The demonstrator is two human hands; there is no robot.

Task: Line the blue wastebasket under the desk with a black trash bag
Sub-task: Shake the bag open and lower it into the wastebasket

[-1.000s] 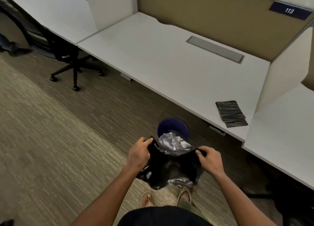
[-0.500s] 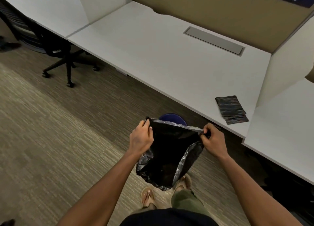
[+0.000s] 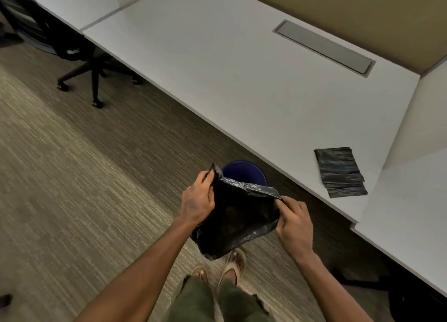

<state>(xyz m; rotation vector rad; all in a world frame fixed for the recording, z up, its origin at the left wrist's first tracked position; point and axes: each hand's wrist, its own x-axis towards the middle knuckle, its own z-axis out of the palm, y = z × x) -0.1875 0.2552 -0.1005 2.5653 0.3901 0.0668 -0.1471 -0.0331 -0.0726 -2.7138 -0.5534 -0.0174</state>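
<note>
Two hands hold one black trash bag [image 3: 237, 215] open.
Its mouth is stretched between the left hand [image 3: 197, 200] and right hand [image 3: 294, 221], each pinching the rim; just beyond them the blue wastebasket [image 3: 244, 172] stands on the floor at the tabletop [image 3: 242, 79] edge.

Striped carpet [image 3: 72, 200], white desk [image 3: 242, 74], tan partition [image 3: 350, 7], black office chair [image 3: 79, 55]

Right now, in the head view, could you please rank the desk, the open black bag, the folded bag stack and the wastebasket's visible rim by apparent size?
1. desk
2. open black bag, though it is nearer the camera
3. folded bag stack
4. wastebasket, mostly hidden behind the bag
</note>
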